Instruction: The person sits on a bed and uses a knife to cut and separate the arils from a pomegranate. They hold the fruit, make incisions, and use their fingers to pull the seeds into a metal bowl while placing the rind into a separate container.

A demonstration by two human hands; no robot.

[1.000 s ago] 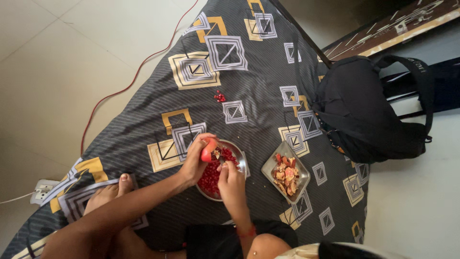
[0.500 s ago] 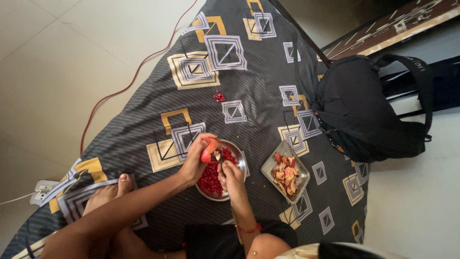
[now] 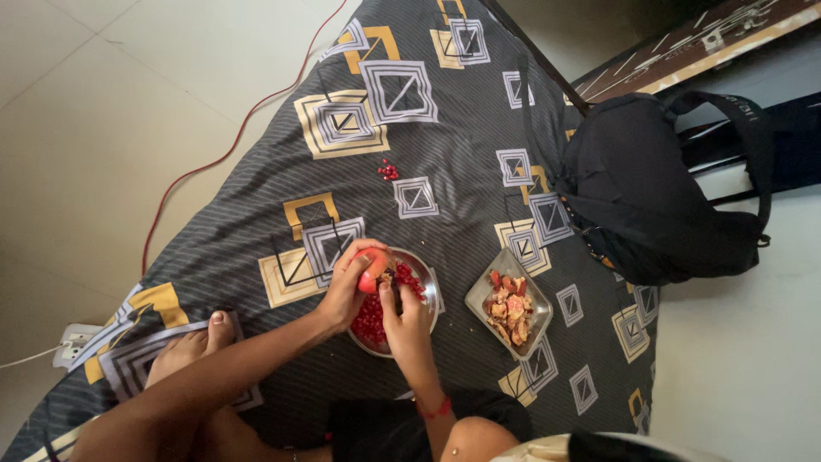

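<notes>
Gripped in the left hand, a piece of pomegranate sits with its red-orange skin showing, the fingers curled around it just above the near-left rim of a round steel bowl. Close against it, the right hand reaches in with its fingertips bent together at the fruit's open face; whether they pinch anything cannot be told, since the spot is small and partly hidden. Underneath both hands the bowl holds a heap of loose dark-red seeds, most of its inside covered by them and by the hands. It rests on a dark grey patterned bedsheet, printed with grey and yellow squares, toward the sheet's near edge. A bare foot lies on the sheet near its left corner. Just right of the bowl, not touching it, stands a square steel tray filled with torn peel and pale pith in red and tan pieces. Farther up the sheet, well apart from both containers, a small cluster of spilled seeds lies on the cloth. Toward the far right edge a black backpack rests half on the sheet, and a red cable runs across the pale floor beyond the left edge.
</notes>
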